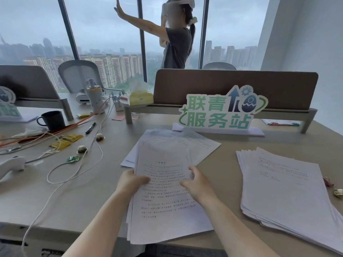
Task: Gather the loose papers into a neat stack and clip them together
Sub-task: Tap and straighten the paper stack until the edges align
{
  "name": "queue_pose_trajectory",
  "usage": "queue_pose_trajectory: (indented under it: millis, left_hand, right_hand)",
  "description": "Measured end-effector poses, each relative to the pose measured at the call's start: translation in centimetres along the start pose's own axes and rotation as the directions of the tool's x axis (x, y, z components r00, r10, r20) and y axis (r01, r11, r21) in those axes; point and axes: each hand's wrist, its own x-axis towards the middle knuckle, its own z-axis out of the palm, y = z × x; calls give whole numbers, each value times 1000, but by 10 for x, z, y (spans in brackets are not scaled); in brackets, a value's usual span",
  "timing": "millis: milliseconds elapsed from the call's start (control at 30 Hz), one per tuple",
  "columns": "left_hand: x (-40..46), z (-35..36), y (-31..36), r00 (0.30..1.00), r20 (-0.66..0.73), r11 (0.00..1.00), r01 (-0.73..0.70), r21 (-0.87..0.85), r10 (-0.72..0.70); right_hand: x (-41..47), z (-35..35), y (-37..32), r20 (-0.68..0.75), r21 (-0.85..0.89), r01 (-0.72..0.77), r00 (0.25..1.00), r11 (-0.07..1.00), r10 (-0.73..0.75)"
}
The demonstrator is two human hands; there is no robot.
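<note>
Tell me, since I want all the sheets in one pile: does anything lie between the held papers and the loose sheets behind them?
Nothing visible does. The held papers, gripped by the left hand and right hand, overlap the loose sheets directly; the sign stands beyond them.

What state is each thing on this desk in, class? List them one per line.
Held papers: gripped by both hands, roughly squared, unclipped.
Left hand: grip shut on the sheaf's left edge.
Right hand: grip shut on its right edge.
Loose sheets: fanned out flat behind.
Right stack: lying flat, edges splayed.
Mug: upright.
Pen: lying flat.
</note>
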Motion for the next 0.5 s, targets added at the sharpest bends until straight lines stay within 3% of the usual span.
queue_pose_trajectory:
  millis: [167, 267, 400, 500]
  left_hand:
    - [-9, 0, 6, 989, -1, 968, -144, -205, 147]
    - [-5, -1, 15, 981, -4, 937, -186, -297, 194]
    - [7, 4, 35, 971, 4, 922, -227, -315, 240]
    - [28, 13, 50, 966, 16, 939, -247, -241, 258]
  right_hand:
    - [7, -10, 6, -126, 305, -42, 988, 952, 84]
    - [19, -17, 9, -105, 438, -122, 977, 891, 185]
    - [34, -29, 2, -77, 424, -140, 979, 895, 190]
    - [49, -36, -2, -156, 406, -107, 970, 908, 184]
